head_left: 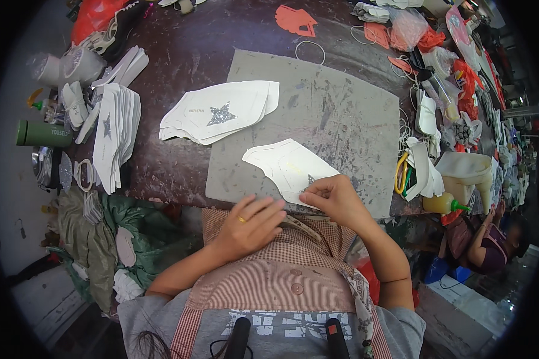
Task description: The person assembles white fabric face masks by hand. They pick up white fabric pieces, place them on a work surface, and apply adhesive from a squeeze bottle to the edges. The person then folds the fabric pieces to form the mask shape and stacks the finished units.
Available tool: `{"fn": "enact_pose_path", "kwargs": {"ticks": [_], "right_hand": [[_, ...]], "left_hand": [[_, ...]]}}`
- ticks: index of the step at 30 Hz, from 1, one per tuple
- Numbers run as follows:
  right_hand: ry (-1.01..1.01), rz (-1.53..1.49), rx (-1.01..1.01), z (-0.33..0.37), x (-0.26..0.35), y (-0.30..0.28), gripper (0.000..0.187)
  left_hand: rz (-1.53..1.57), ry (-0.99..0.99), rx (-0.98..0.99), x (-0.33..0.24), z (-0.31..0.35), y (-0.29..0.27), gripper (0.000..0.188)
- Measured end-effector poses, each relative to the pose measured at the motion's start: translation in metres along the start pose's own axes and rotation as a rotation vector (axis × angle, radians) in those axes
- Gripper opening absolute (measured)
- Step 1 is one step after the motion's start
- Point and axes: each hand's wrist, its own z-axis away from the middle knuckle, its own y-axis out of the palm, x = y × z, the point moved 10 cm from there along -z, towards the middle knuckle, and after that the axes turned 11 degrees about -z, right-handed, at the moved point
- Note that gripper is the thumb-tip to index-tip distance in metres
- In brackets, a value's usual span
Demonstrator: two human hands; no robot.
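A white shoe upper piece (281,163) lies flat on the grey cutting mat (353,113), near its front edge. At the lower right of this piece my right hand (339,202) has thumb and forefinger pinched together over its edge, beside a partly covered glittery silver star. My left hand (248,227), slightly blurred, is at the table's front edge with its fingers stretched out and nothing in them. Farther left, a small stack of white upper pieces (182,110), the top one bearing a silver star (221,114), overlaps the mat's left edge.
A tall stack of white upper pieces (118,128) stands at left beside a green bottle (45,134). Orange-red cutouts (296,21) lie at the back. On the right are a yellow-handled tool (400,173), a squeeze bottle (438,203) and white strips (423,170). Another person (491,242) sits beyond.
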Motion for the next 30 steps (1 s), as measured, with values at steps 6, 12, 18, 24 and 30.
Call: {"fn": "enact_pose_path", "kwargs": {"ticks": [6, 12, 18, 24, 30], "right_hand": [[0.01, 0.005, -0.003, 0.001, 0.003, 0.0, 0.019], [-0.099, -0.001, -0.023, -0.001, 0.001, 0.001, 0.019], [-0.495, 0.473, -0.108, 0.038, 0.035, 0.0, 0.02], [-0.52, 0.303, -0.277, 0.064, 0.016, -0.042, 0.016], [-0.517, 0.329, -0.256, 0.055, 0.006, -0.041, 0.011]], "left_hand": [[-0.116, 0.052, 0.191, -0.007, -0.004, 0.021, 0.058], [-0.238, 0.049, 0.215, -0.008, 0.0, 0.028, 0.062], [-0.262, -0.006, 0.165, -0.01, -0.001, 0.032, 0.064], [-0.164, -0.021, 0.174, -0.008, -0.004, 0.033, 0.065], [-0.284, 0.055, 0.245, -0.016, -0.005, 0.044, 0.065]]}}
